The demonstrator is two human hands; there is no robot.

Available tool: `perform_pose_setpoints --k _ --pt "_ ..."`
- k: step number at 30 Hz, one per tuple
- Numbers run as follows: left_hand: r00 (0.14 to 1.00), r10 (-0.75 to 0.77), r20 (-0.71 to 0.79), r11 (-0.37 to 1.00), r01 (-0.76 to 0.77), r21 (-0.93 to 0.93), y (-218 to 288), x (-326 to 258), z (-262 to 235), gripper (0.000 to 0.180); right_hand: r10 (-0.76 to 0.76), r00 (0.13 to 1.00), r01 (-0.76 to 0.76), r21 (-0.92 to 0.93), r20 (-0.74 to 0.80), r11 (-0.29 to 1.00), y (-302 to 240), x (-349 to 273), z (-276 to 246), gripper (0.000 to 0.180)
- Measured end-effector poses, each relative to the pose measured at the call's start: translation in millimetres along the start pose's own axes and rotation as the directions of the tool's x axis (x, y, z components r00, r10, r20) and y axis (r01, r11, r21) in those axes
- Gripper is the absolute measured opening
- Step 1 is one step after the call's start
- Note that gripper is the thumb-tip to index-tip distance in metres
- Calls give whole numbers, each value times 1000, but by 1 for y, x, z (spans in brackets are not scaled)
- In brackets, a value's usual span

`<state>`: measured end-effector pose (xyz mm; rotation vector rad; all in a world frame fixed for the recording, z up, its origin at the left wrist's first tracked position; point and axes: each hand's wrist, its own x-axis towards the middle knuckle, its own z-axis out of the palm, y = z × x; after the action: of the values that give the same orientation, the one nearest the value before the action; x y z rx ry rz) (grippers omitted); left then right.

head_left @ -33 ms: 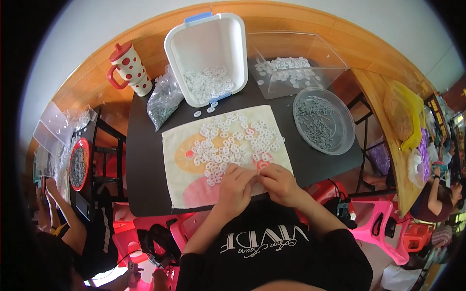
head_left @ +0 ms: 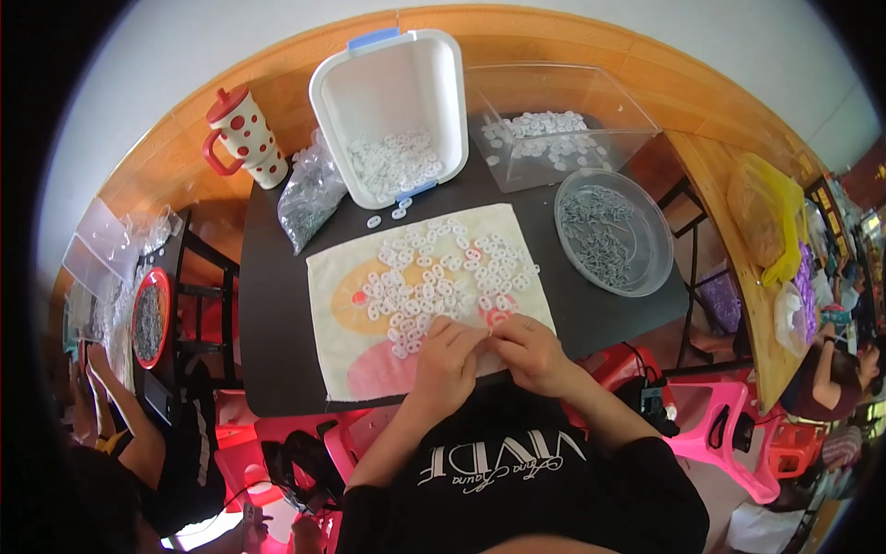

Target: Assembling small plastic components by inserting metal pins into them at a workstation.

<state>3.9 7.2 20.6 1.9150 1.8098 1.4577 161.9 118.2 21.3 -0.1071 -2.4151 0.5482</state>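
Note:
My left hand [head_left: 449, 358] and my right hand [head_left: 532, 351] meet fingertip to fingertip at the near edge of a cream cloth [head_left: 355, 369] with orange and pink shapes. Both pinch a small white ring between them, mostly hidden by the fingers. A loose heap of white plastic rings [head_left: 434, 277] is spread over the cloth just beyond my hands. The cloth lies on a black table [head_left: 277, 305].
Behind the cloth stand a white tub [head_left: 328, 102] with rings inside, a clear box [head_left: 637, 120] with more, and a clear round bowl [head_left: 660, 240] of grey pieces. A bag of grey pieces [head_left: 309, 198] and a red-dotted mug [head_left: 245, 138] sit left. Another person [head_left: 138, 443] works at lower left.

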Motion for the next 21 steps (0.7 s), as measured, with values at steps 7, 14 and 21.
perform_pose_setpoints --k 7,14,21 --pt "999 2 53 1000 -2 -5 1 -1 -1 23 -4 1000 2 123 19 992 0 -3 0 21" --pt "998 -25 50 1000 26 -16 2 0 0 21 7 1000 -9 137 15 991 3 -5 2 24" --pt "998 -15 67 999 13 33 4 3 -3 22 -3 998 -5 123 63 992 3 -6 1 20"
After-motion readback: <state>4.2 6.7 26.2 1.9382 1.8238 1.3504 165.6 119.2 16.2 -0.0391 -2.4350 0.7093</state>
